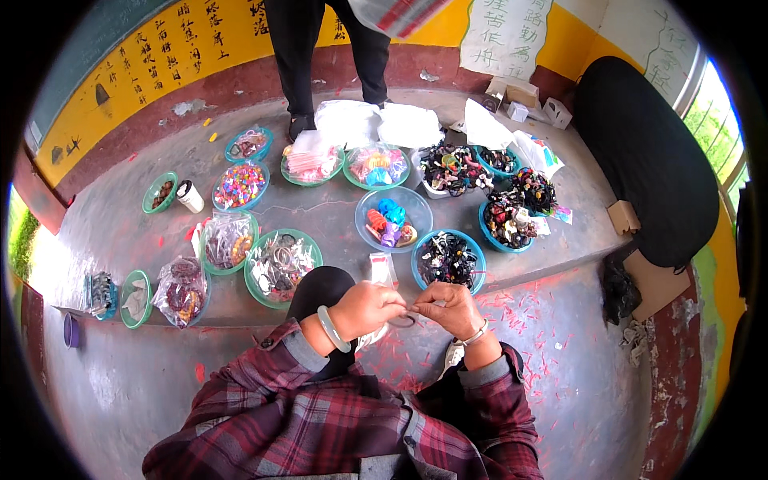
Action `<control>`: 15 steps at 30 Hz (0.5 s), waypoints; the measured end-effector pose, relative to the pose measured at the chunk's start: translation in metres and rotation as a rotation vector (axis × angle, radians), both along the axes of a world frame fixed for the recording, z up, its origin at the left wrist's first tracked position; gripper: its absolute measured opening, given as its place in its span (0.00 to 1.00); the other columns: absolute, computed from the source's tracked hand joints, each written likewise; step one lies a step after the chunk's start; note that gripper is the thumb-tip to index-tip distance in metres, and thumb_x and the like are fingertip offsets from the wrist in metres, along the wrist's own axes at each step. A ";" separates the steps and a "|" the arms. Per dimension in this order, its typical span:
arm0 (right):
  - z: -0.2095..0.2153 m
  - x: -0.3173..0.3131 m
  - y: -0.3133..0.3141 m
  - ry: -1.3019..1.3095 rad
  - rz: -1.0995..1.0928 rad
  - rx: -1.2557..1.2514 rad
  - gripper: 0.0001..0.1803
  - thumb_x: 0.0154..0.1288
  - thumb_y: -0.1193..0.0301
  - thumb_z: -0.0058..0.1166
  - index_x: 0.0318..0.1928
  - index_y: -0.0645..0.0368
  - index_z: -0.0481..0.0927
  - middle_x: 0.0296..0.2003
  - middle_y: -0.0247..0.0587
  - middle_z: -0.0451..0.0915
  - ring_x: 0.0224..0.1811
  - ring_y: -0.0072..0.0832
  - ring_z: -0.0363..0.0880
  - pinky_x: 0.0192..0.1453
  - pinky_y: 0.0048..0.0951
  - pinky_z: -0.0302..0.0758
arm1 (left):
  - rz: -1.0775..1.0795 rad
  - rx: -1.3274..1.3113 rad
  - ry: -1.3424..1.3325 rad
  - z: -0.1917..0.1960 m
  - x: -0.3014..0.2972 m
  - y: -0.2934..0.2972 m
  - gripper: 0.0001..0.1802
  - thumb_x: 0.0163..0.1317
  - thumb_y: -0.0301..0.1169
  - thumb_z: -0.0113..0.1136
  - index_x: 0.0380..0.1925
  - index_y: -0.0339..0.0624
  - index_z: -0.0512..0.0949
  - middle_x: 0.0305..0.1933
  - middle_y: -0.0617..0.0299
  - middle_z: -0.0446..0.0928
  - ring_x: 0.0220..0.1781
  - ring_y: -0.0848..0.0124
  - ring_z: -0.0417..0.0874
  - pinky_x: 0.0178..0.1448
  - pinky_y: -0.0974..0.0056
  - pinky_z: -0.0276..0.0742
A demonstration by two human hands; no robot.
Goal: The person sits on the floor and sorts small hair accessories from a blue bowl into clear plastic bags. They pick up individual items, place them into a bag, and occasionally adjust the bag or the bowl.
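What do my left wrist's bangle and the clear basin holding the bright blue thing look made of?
Bangle: glossy stone or glass, perhaps, from its pale, shiny surface; plastic is possible. Clear basin: probably smooth plastic, judging by its translucent bluish wall.

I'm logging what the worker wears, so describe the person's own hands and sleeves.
Both hands are ungloved. The left hand has a thick, pale bangle at its wrist; the right hand has a thinner, light-coloured bracelet. The long sleeves are plaid in dark red, grey and near-black, ending in plain grey cuffs.
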State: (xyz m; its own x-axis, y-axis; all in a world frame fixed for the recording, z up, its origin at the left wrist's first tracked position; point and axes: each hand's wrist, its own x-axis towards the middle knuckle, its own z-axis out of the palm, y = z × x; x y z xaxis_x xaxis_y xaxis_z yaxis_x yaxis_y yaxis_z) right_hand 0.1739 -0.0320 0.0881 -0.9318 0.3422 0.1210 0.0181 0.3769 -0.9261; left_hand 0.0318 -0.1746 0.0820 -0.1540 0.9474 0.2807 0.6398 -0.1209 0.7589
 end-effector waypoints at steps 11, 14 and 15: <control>-0.003 0.025 0.008 0.079 -0.213 -0.001 0.07 0.45 0.74 0.63 0.22 0.63 0.79 0.19 0.34 0.76 0.22 0.19 0.71 0.27 0.21 0.68 | 0.059 -0.165 -0.572 0.010 0.017 0.012 0.10 0.54 0.29 0.57 0.30 0.30 0.78 0.28 0.58 0.80 0.30 0.77 0.79 0.36 0.73 0.73; 0.005 0.022 0.012 0.082 -0.236 -0.104 0.08 0.47 0.73 0.63 0.21 0.64 0.78 0.19 0.30 0.75 0.22 0.16 0.69 0.25 0.19 0.65 | 0.047 -0.115 -0.761 0.018 0.015 0.014 0.09 0.55 0.27 0.56 0.30 0.29 0.78 0.29 0.59 0.79 0.32 0.77 0.78 0.39 0.73 0.73; 0.010 0.020 0.014 0.064 -0.229 -0.143 0.08 0.48 0.73 0.62 0.21 0.63 0.78 0.19 0.30 0.75 0.22 0.15 0.68 0.25 0.19 0.65 | 0.032 -0.100 -0.774 0.019 0.011 0.016 0.09 0.56 0.27 0.56 0.30 0.30 0.78 0.30 0.58 0.79 0.33 0.76 0.78 0.40 0.72 0.73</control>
State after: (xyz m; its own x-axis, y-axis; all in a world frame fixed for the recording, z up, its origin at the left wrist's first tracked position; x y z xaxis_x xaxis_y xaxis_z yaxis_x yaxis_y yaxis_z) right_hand 0.1936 -0.0180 0.0981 -0.8200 0.5613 0.1120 0.0280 0.2349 -0.9716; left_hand 0.0431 -0.1585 0.1010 -0.2989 0.9543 -0.0044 -0.0742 -0.0186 0.9971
